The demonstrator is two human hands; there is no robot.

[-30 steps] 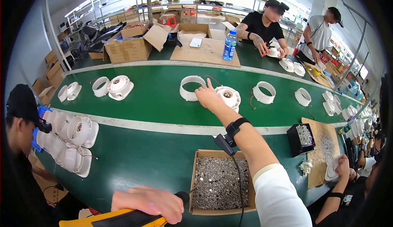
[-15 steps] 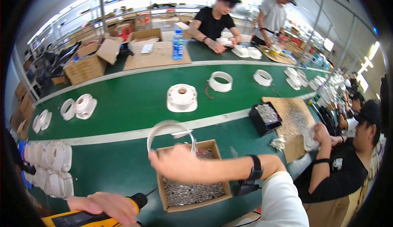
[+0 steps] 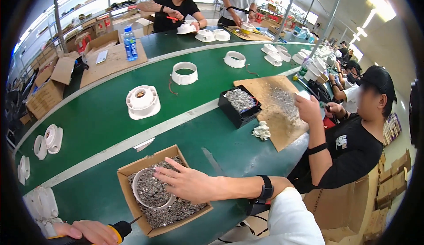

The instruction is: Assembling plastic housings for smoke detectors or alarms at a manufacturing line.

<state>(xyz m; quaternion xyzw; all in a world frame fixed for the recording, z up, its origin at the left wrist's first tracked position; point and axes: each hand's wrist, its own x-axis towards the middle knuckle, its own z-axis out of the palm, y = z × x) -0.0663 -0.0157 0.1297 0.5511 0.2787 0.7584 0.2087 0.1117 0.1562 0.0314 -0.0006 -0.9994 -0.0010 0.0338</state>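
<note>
My left hand (image 3: 95, 232) is wrapped round a yellow and black power screwdriver (image 3: 120, 231) at the lower left; its bit points at the box's near left corner. My right hand (image 3: 190, 184) reaches over an open cardboard box (image 3: 201, 210) full of small metal screws (image 3: 172, 218). Its fingers are spread over the right side of a thin white ring (image 3: 138, 196), which appears to lie on the screws. The fingertips overlap the ring's rim, and the thumb is hidden. Left of the box, white plastic housings (image 3: 42, 203) are stacked partly out of view.
Beyond a pale rail (image 3: 176, 122), a green conveyor (image 3: 110, 139) carries a round white housing (image 3: 142, 101) and white rings (image 3: 184, 73). A black bin (image 3: 238, 112) of metal parts stands beside a stained board (image 3: 282, 134). A co-worker (image 3: 353, 139) sits at the right; others work across the belt.
The white ring has gone from my right hand's hold above the box down onto the screws, and the fingers have spread. My view has swung right. The screwdriver stays in my left hand.
</note>
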